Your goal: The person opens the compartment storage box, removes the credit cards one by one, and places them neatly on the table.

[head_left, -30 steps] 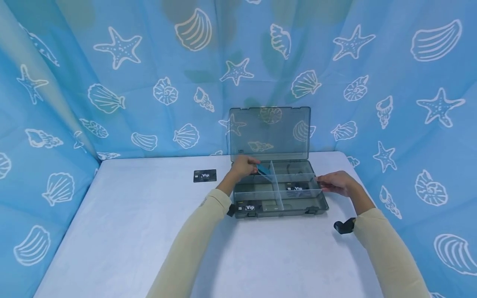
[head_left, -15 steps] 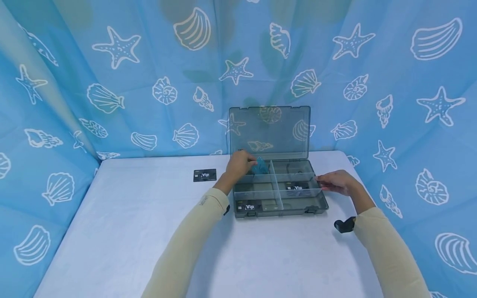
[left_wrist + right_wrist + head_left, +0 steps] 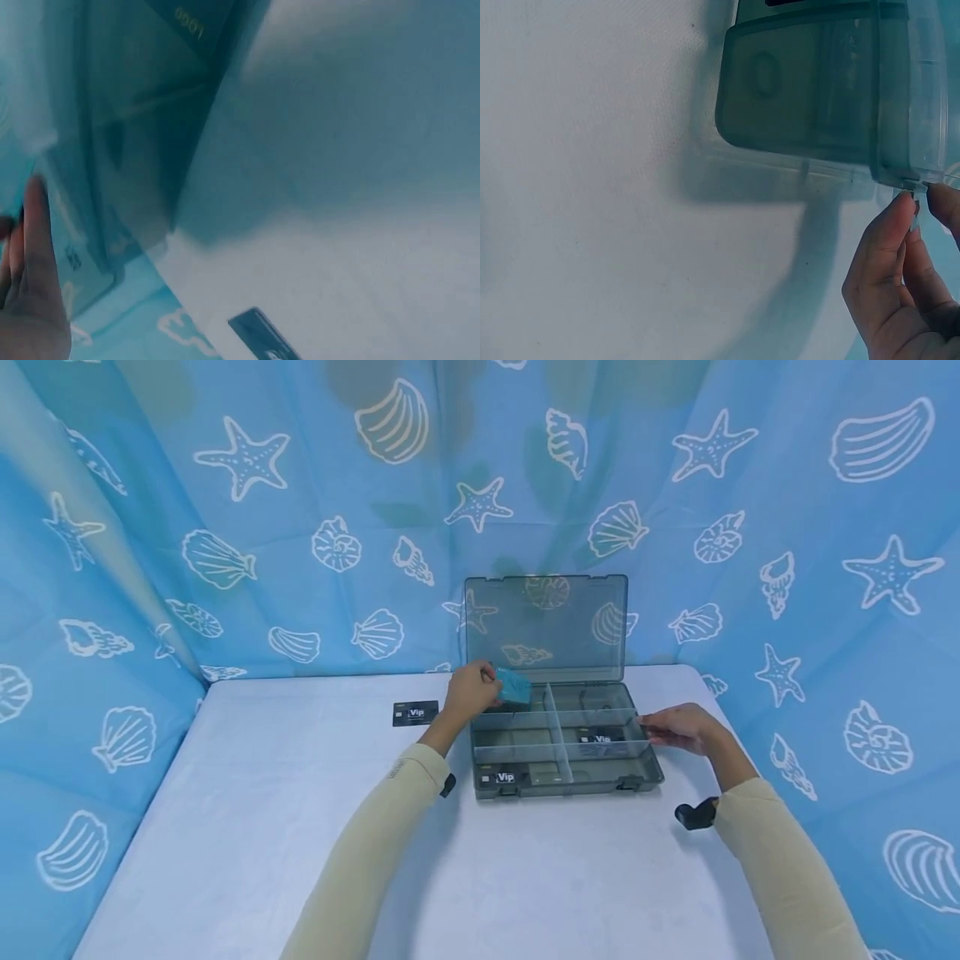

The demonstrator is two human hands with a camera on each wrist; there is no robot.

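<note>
A blue curtain (image 3: 517, 543) printed with white starfish (image 3: 246, 458) and seashells (image 3: 220, 560) hangs behind and along both sides of a white table (image 3: 585, 877)

In the head view, the left grip (image 3: 471, 689) covers one end of the blue card (image 3: 513, 686); the card's print is too small to read, and whether it touches the floor of the far left compartment cannot be told. The right grip (image 3: 678, 727) has its fingertips partly lost against the right wall of the box (image 3: 573, 789). A milky divider (image 3: 633, 749) veils part of the right black card (image 3: 602, 737). Beyond "Vip", the lines on the left black card (image 3: 416, 713) are illegible. Both sleeves (image 3: 360, 860) run off the near edge. The left wrist view is blurred, cutting off box, left grip and left black card. The right wrist view cuts off box and right grip.
</note>
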